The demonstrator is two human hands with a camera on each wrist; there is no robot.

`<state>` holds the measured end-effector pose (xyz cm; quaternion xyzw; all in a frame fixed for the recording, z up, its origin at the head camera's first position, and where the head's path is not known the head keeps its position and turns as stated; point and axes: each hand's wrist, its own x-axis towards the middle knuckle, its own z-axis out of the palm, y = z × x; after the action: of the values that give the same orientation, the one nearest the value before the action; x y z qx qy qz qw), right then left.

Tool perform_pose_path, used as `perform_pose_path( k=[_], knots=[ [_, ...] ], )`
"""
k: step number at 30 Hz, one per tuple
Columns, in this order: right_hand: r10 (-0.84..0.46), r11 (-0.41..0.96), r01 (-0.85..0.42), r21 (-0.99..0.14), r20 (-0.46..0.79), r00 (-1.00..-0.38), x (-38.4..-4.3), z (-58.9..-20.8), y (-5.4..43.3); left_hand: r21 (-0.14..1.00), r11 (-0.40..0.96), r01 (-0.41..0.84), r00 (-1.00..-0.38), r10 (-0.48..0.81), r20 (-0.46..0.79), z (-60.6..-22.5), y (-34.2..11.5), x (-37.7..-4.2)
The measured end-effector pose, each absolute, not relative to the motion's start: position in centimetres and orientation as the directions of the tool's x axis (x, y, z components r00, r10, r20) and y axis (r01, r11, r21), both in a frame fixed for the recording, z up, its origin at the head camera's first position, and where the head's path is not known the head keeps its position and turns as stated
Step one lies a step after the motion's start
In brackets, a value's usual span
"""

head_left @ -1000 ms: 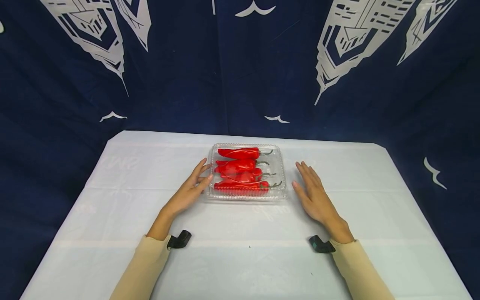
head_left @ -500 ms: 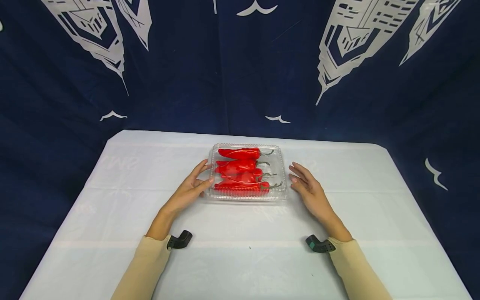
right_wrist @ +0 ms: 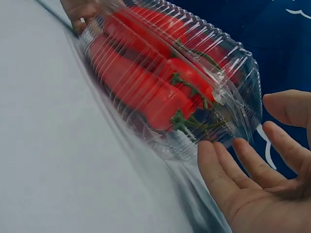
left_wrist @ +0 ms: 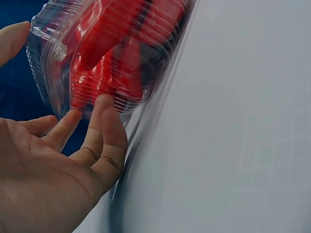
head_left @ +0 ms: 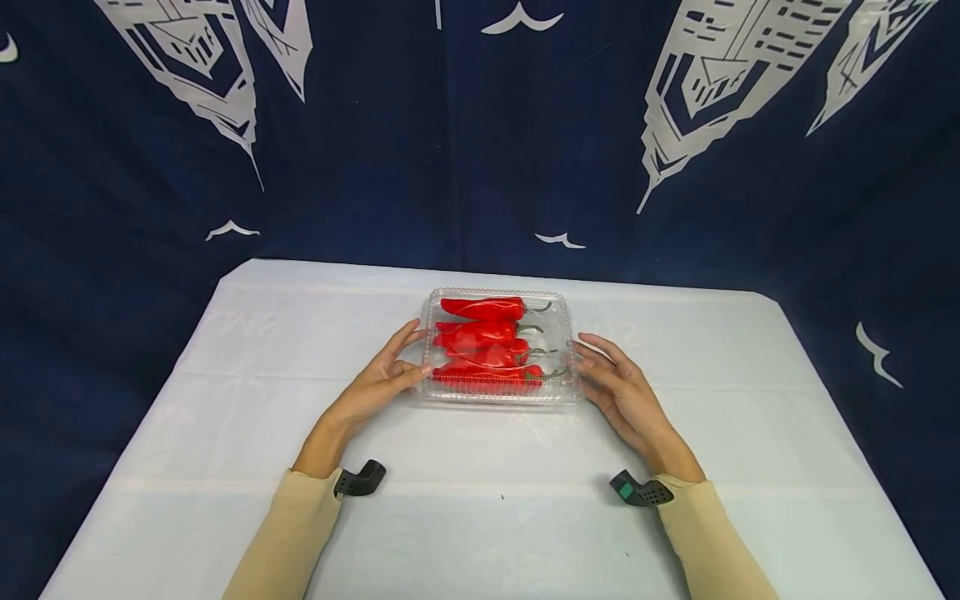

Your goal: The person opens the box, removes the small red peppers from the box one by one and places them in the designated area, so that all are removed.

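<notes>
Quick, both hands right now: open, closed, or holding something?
Left hand: open, fingertips at the left end of the plastic box.
Right hand: open, fingertips at the box's right end; firm contact is hard to tell.

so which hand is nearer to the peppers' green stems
Right. The right hand is just beyond the stems, at that end of the container; the left hand is at the opposite end.

Clear plastic box (head_left: 498, 397), apparently closed, flat on the white table (head_left: 480, 533), red green-stemmed peppers (head_left: 483, 335) inside.
</notes>
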<state>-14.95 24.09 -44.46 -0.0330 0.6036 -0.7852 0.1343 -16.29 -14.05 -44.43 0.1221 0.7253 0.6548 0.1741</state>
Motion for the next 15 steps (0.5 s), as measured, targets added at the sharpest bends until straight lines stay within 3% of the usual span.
perform_pose_path(
  k=[15],
  knots=[
    [-0.249, -0.229, 0.283, -0.932, -0.225, -0.942, -14.78, -44.57, 23.84, 0.991, 0.073, -0.111, -0.909, 0.395, -0.131, -44.58, -14.04, -16.27]
  ],
)
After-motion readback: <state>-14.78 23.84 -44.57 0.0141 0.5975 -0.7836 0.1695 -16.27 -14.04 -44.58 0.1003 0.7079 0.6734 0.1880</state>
